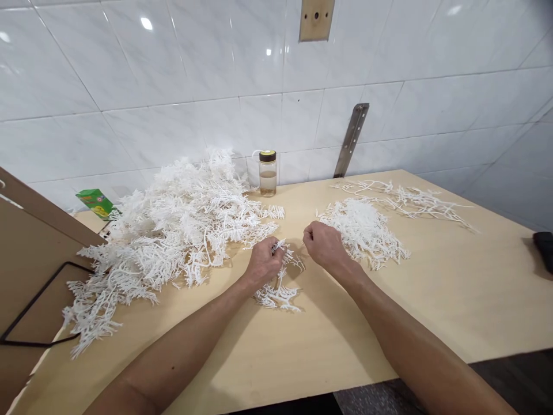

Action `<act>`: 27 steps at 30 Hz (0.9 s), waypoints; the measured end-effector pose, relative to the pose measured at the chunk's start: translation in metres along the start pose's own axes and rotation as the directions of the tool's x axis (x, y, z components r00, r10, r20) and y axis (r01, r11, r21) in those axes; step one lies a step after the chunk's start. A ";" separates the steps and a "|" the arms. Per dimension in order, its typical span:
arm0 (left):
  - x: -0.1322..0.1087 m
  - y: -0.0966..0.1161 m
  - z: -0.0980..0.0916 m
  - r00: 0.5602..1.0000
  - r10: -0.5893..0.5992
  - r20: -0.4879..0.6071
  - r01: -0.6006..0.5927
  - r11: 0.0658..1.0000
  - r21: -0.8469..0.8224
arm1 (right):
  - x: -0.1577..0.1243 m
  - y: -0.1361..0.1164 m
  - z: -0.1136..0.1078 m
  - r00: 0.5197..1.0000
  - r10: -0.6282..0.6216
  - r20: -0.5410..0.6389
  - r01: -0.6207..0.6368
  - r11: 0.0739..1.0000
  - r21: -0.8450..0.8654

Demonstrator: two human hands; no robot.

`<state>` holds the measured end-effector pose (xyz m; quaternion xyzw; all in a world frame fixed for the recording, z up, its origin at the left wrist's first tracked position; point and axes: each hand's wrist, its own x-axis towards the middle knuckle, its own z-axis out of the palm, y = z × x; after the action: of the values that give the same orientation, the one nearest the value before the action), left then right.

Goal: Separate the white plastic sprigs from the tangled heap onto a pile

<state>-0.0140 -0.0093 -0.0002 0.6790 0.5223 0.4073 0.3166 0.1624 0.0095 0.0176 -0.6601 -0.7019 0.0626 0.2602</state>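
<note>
My left hand [263, 264] is closed around a white branching sprig [281, 294], which looks like plastic foliage; its lower twigs reach down to the tabletop. Just to the right, my right hand [324, 243] is curled shut, and whatever its fingers may pinch is hidden. Behind that hand lies a low heap of short white twigs [365, 230]. A much larger, tangled mound of white feathery sprigs [185, 213] covers the table's left side. Bare, thin white stems [415, 202] are spread at the back right.
A bottle [268, 174] partly filled with liquid stands by the tiled wall. Left are a green box [95, 203], a brown board [38, 259] and a black wire frame [41, 276]. A metal bracket [352, 138] rises at the table's [466, 288] back edge. A black object [544, 251] sits far right.
</note>
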 end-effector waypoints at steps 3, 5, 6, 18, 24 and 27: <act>0.000 0.000 0.002 1.000 -0.018 -0.007 0.018 0.996 -0.084 | 0.004 0.012 0.001 0.990 0.116 0.075 -0.135 0.930 0.342; 0.001 -0.001 0.002 1.000 -0.018 -0.012 0.016 0.993 -0.120 | 0.005 0.015 0.004 0.976 0.116 0.183 -0.202 0.792 0.576; 0.001 -0.002 0.002 1.000 -0.019 -0.014 0.017 0.991 -0.130 | 0.005 0.015 0.006 0.970 0.092 0.227 -0.222 0.718 0.660; -0.002 0.003 0.004 0.999 -0.005 -0.054 0.005 1.000 0.002 | -0.002 0.002 0.007 0.869 -0.057 0.491 -0.349 0.633 0.691; -0.002 0.005 0.003 0.996 -0.053 -0.068 0.054 0.999 0.007 | -0.006 -0.010 0.003 0.916 -0.018 0.401 -0.215 0.821 0.529; -0.002 0.005 0.002 0.996 -0.069 -0.063 0.068 0.998 -0.011 | -0.009 -0.016 -0.001 0.944 -0.064 0.325 -0.085 0.901 0.426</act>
<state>-0.0098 -0.0127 0.0026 0.6462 0.5532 0.4196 0.3166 0.1491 -0.0009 0.0232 -0.5692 -0.7001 0.3288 0.2788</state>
